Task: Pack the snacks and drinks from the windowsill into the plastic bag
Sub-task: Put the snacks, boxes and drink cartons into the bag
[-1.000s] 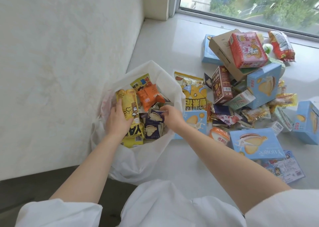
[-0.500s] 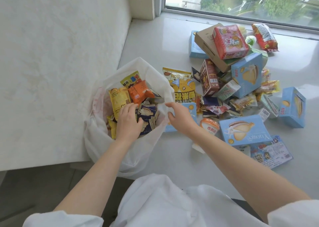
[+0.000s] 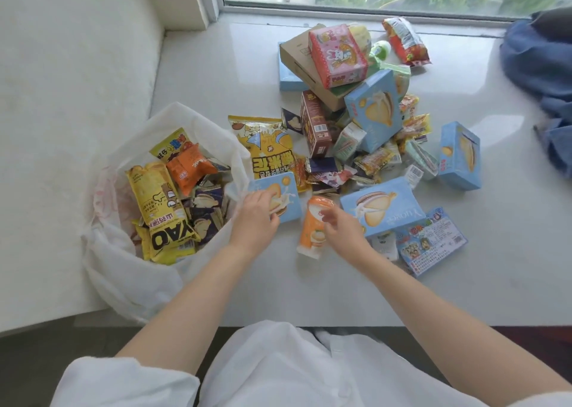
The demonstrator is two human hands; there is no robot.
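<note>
Two hands reach onto a pale windowsill [image 3: 192, 75] scattered with snacks. Nearest them lies an orange drink cup [image 3: 312, 227] on its side, just right of a white plastic bag [image 3: 130, 264] already partly filled with yellow and orange packets. The right hand [image 3: 340, 225] has its fingers curled loosely against the cup's upper side; whether they grip it firmly cannot be told. The left hand [image 3: 255, 217], fingers bent, rests on a small light blue box [image 3: 278, 196] touching the bag's rim. The cup looks smooth, rigid and fairly light, likely to roll or slip, so a wrap around its middle seems safest. The box looks stiff and light, easy to pinch by its edges. Farther right and toward the window sits a heap of more blue boxes, a pink box [image 3: 337, 55], a brown box [image 3: 315, 124] and foil packets, still unpacked.
</note>
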